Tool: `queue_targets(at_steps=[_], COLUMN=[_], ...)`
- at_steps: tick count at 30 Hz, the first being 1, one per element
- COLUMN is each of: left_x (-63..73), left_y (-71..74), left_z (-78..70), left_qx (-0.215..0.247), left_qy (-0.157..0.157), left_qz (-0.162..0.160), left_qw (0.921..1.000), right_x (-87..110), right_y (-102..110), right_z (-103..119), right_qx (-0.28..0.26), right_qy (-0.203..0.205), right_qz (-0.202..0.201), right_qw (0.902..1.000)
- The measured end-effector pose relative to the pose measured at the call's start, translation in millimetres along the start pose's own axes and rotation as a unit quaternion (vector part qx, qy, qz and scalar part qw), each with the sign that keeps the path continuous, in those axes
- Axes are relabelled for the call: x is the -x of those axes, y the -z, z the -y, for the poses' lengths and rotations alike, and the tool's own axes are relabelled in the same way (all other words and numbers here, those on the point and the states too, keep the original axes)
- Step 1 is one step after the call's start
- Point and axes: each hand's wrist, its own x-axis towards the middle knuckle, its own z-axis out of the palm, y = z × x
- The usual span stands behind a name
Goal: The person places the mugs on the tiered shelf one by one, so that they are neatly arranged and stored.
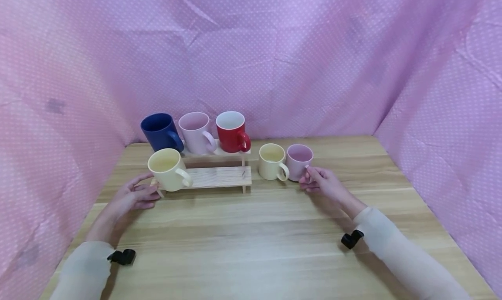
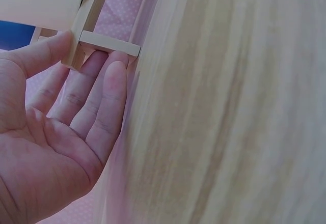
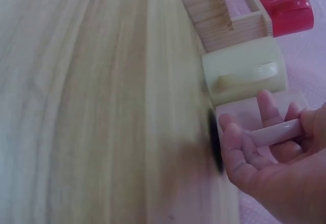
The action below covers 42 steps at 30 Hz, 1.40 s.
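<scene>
At the left end of a two-tier wooden rack (image 1: 219, 176), my left hand (image 1: 131, 198) holds the lower shelf's end. In the left wrist view the thumb (image 2: 48, 53) lies against the board's edge and the fingers curl under it, by the leg. My right hand (image 1: 327, 187) grips the handle of a pink mug (image 1: 296, 158) right of the rack. That mug is upright, close beside a cream mug (image 1: 270, 163) on the table. A dark shadow shows along the pink mug's base in the right wrist view; whether it touches the table, I cannot tell.
Blue (image 1: 160, 132), pale pink (image 1: 195, 132) and red (image 1: 231, 134) mugs stand on the rack's upper tier. Another cream mug (image 1: 166, 171) stands at the lower tier's left end. Pink dotted cloth (image 1: 274, 65) hangs around the wooden table (image 1: 243, 247).
</scene>
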Motion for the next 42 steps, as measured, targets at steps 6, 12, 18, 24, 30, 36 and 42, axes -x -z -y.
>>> queue_targets(at_steps=[6,12,18,24,30,36,42], left_x=[4.2,5.0,5.5,6.4,6.1,5.4,1.0], left_y=[3.7,6.6,7.0,6.7,7.1,7.1,1.4], left_z=[-1.8,-3.9,-4.1,-4.0,-3.9,-5.7,-3.3], left_qx=[0.014,0.021,0.019,0.015,0.02,0.009,0.022], left_qy=[-0.008,-0.008,-0.005,-0.008,-0.007,0.005,0.005], left_qz=[0.008,0.012,0.012,0.012,0.017,0.008,0.008], left_qw=[0.9998,0.9997,0.9997,0.9998,0.9996,0.9999,0.9997], right_x=[8.5,15.0,29.0,47.1,53.5,47.4,36.1], right_y=[1.9,7.2,12.7,2.8,-23.8,-51.9,-76.3], right_z=[9.7,19.7,48.2,78.5,91.1,87.7,84.7], right_qx=[0.017,0.015,0.018,0.001,-0.026,-0.036,-0.019], right_qy=[0.009,0.032,0.062,0.093,0.103,0.085,0.073], right_qz=[0.01,0.016,0.033,0.075,0.141,0.165,0.178], right_qw=[0.9998,0.9993,0.9974,0.9928,0.9843,0.9819,0.9811])
